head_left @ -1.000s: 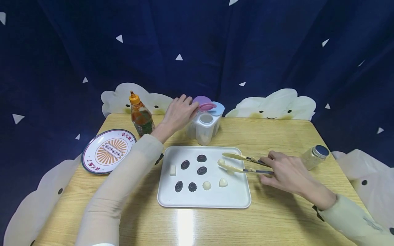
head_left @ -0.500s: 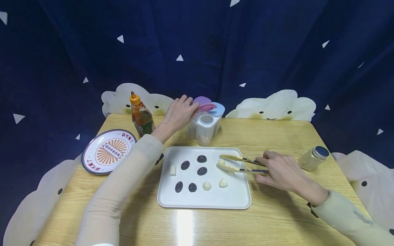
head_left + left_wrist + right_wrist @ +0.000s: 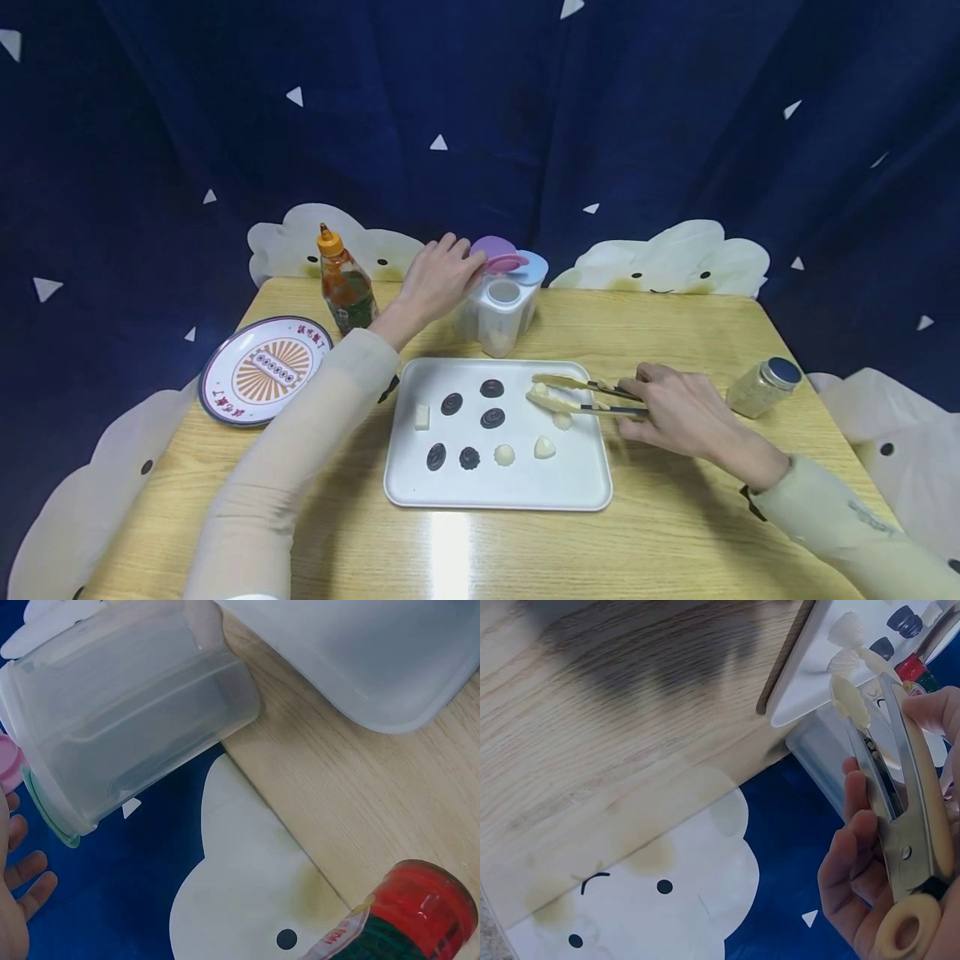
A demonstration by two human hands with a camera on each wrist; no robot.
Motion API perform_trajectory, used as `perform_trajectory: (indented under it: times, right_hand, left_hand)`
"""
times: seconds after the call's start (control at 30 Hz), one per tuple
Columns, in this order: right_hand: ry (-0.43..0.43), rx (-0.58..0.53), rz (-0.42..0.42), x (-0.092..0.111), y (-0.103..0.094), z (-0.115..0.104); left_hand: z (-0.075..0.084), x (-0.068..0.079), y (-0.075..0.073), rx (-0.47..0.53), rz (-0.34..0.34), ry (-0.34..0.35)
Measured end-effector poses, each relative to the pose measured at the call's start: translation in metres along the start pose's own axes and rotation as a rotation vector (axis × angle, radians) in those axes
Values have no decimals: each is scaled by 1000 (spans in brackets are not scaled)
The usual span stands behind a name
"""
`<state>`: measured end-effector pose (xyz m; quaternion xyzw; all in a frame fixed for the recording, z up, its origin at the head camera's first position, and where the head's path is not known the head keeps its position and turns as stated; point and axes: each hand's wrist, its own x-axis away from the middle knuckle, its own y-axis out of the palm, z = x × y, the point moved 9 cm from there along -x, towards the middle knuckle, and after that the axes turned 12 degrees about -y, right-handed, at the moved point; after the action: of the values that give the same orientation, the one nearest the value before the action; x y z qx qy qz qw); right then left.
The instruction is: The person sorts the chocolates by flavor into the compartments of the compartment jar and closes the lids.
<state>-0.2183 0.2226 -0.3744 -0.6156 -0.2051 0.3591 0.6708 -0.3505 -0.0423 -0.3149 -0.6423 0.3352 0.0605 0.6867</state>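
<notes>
My right hand (image 3: 678,408) grips a pair of tongs (image 3: 907,787) with cream tips and metal arms. Their spread tips hang over the right part of a white tray (image 3: 498,492), with a white chocolate (image 3: 540,389) between them; contact is unclear. Close by lie a round white chocolate (image 3: 562,420) and a triangular one (image 3: 544,447). At the back, my left hand (image 3: 441,279) touches the raised pink lid (image 3: 504,263) of a clear multi-compartment container (image 3: 498,321). Its fingers (image 3: 34,892) look loosely extended in the left wrist view; the thumb is hidden there.
Several dark chocolates (image 3: 492,417) and a white block (image 3: 422,417) also lie on the tray. Left of it are a patterned plate (image 3: 232,354) and an orange-capped sauce bottle (image 3: 347,292). A blue-lidded jar (image 3: 761,387) stands beyond my right hand.
My right hand and the tongs have shifted slightly left over the tray. The round white chocolate below the tongs shows more plainly. My left hand has stayed at the lid.
</notes>
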Motion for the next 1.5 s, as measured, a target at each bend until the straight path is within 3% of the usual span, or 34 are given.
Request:
perform_trajectory:
  times: [0.23,0.5,1.0,1.2,1.5]
  right_hand:
    - [-3,-1,38,3,-9,-1]
    - [-23,16,155,0,-34,0]
    - [-27,22,338,-29,-81,16]
    - [-16,34,344,-49,-88,25]
    - [33,20,292,-72,-78,35]
  left_hand:
    - [0,0,0,6,-6,-3]
    - [0,0,0,6,10,3]
    - [0,1,-1,0,21,10]
    - [0,0,-2,-4,14,9]
    - [0,1,-1,2,10,10]
